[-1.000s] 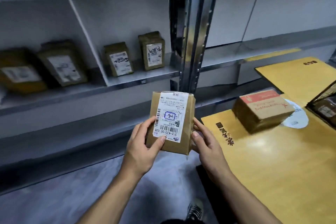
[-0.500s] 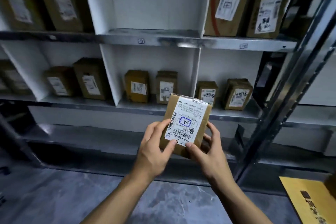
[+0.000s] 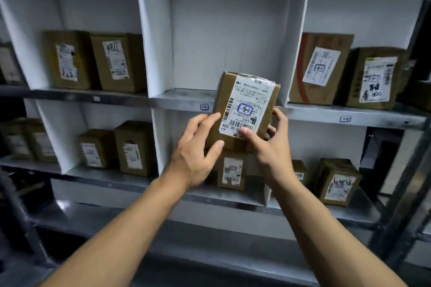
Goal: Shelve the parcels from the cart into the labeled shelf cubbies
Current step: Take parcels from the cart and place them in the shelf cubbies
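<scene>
Now facing the shelving, cart gone from view — carrying the parcel (image 3: 245,109) up from the lower row, level with the bare middle cubby (image 3: 224,42). Left hand (image 3: 198,149) and right hand (image 3: 268,147) fingers wrapping its lower sides. Likely sliding in next.

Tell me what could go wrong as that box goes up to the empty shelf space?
The box is pinched only near its bottom by the left hand and right hand, so it might tip or slip. It sits level with the metal shelf edge and could catch on it. The handwritten code on its label might be misread against the small tag, sending it to the wrong space.
</scene>
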`<move>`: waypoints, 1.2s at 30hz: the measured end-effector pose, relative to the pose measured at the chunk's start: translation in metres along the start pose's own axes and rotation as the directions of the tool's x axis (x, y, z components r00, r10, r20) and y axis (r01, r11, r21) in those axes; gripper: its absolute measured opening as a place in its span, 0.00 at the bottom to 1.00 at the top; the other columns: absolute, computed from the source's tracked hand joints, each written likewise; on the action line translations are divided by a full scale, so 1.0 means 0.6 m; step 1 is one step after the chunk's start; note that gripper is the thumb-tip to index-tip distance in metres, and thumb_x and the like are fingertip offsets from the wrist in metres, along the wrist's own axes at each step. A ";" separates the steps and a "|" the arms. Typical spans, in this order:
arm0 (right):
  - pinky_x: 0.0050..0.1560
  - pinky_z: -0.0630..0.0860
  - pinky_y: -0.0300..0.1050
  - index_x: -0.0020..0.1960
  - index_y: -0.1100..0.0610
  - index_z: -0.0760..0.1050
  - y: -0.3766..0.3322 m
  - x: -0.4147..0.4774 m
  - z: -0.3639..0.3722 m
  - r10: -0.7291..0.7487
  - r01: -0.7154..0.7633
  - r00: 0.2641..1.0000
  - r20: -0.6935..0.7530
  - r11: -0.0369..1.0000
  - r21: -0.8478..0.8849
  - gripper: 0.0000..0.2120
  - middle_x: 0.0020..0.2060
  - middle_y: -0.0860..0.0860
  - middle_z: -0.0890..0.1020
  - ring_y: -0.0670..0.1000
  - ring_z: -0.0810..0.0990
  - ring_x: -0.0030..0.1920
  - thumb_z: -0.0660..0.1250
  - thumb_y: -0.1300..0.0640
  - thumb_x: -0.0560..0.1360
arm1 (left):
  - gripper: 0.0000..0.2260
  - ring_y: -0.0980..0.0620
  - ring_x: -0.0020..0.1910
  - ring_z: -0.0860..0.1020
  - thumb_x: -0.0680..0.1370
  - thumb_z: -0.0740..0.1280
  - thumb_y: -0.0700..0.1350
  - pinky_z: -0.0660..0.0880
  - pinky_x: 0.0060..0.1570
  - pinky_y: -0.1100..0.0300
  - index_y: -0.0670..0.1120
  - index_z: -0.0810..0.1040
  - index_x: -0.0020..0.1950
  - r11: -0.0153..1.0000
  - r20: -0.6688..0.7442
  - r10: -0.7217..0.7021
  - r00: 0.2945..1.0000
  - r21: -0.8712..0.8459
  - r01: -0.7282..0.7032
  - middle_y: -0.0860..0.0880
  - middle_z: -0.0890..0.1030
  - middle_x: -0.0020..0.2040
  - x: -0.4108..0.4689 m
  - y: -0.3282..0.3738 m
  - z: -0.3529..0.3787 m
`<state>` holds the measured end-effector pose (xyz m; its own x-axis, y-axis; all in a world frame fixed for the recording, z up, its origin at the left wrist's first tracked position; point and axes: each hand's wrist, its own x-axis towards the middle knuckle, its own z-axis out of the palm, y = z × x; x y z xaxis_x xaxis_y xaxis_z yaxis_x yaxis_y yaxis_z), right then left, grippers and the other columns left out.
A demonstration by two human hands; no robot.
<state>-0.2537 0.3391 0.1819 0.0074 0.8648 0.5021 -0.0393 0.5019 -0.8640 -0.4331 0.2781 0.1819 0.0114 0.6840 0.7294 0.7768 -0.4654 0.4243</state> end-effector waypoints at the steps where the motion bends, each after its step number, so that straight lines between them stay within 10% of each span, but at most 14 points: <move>1: 0.64 0.77 0.57 0.70 0.40 0.62 -0.003 0.033 0.003 -0.030 0.030 0.999 -0.014 1.000 -0.005 0.36 0.62 0.45 0.80 0.45 0.78 0.64 0.78 0.52 0.70 | 0.24 0.55 0.67 0.67 0.78 0.63 0.52 0.63 0.66 0.65 0.53 0.64 0.74 1.000 -0.010 0.013 1.000 0.018 -0.013 0.51 0.67 0.70 0.027 -0.011 -0.003; 10: 0.45 0.70 0.22 0.71 0.42 0.60 0.006 0.298 0.011 -0.175 0.148 0.980 -0.100 0.961 -0.233 0.36 0.48 0.36 0.77 0.24 0.75 0.46 0.78 0.51 0.71 | 0.22 0.52 0.66 0.66 0.79 0.59 0.57 0.65 0.65 0.53 0.54 0.65 0.73 0.863 0.171 0.041 0.984 0.490 -0.121 0.54 0.70 0.66 0.198 -0.112 0.022; 15: 0.56 0.75 0.42 0.72 0.44 0.60 0.046 0.365 0.026 -0.137 0.116 0.989 -0.056 0.951 -0.288 0.36 0.57 0.45 0.79 0.46 0.77 0.54 0.77 0.53 0.72 | 0.24 0.52 0.67 0.66 0.79 0.56 0.59 0.65 0.66 0.52 0.55 0.62 0.74 0.833 0.205 0.017 0.979 0.538 -0.127 0.54 0.69 0.68 0.232 -0.154 0.049; 36: 0.66 0.72 0.56 0.77 0.51 0.58 0.068 0.343 0.059 0.029 -0.159 0.963 -0.267 0.863 -0.479 0.38 0.69 0.58 0.72 0.59 0.73 0.68 0.74 0.50 0.74 | 0.23 0.54 0.66 0.66 0.79 0.59 0.58 0.65 0.65 0.55 0.56 0.64 0.73 0.938 0.254 0.029 0.967 0.326 -0.113 0.56 0.70 0.67 0.202 -0.191 -0.003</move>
<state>-0.2888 0.5371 0.2511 0.2724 0.8514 0.4482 0.4438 0.3021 -0.8437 -0.5219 0.4133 0.2227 0.1931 0.7904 0.5813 0.9331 -0.3312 0.1404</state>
